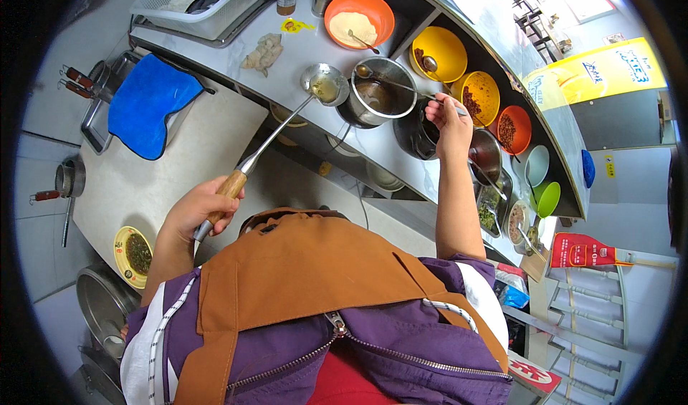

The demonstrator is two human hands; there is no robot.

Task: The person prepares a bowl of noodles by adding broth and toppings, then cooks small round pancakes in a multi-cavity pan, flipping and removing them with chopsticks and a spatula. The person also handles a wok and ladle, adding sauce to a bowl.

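Observation:
My left hand (207, 206) grips the wooden handle of a long metal ladle (269, 139). The ladle's bowl, with some yellowish liquid in it, is over the counter beside a stainless steel pot (404, 104). Thin fingers' hold of my right hand (451, 123) keeps a long metal spoon (400, 85) above that pot, its bowl near the far left rim and holding brown liquid. Dark liquid (379, 96) shows inside the pot. A black pot (411, 136) stands just right of it, partly behind my right hand.
An orange bowl of pale powder (365, 10), a crumpled cloth (263, 53) and a white basket (236, 13) stand on the counter. Yellow bowls (450, 42) and other condiment containers line its right side. A blue towel (148, 107) and a yellow bowl of soup (124, 244) are at left.

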